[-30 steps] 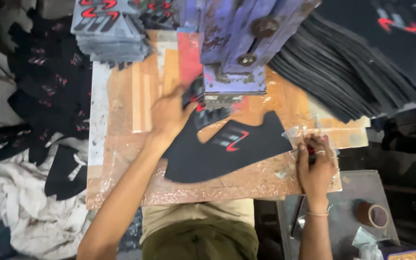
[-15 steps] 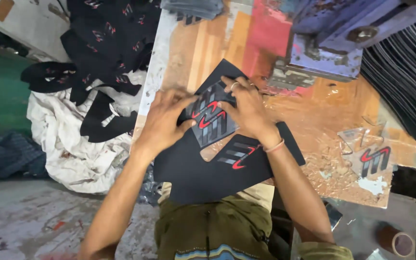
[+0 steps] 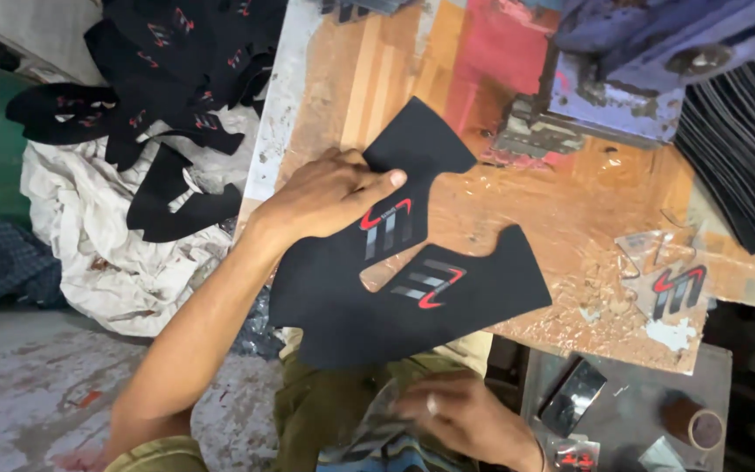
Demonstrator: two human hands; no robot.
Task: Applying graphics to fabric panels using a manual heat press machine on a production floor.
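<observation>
A black fabric cut-out (image 3: 447,306) with two red-and-grey logo marks lies on the worn wooden table (image 3: 570,210) and hangs over its near edge. My left hand (image 3: 329,197) rests on the cut-out's upper left lobe, fingers curled at its edge and thumb pointing at the upper logo. My right hand (image 3: 469,415) is low over my lap, below the table edge. It is blurred and pinches a thin clear film (image 3: 377,424).
A blue-purple press machine (image 3: 622,79) stands at the back of the table. Stacked black pieces (image 3: 749,149) lie at the right. More black cut-outs (image 3: 168,70) are heaped on white cloth (image 3: 107,253) at the left. A loose logo film (image 3: 675,288), a small black item (image 3: 574,398) and a tape roll (image 3: 701,428) sit at the right.
My right hand has left the cut-out and dropped to my lap with a clear film. My left hand stays on the piece, which now lies spread flat.
</observation>
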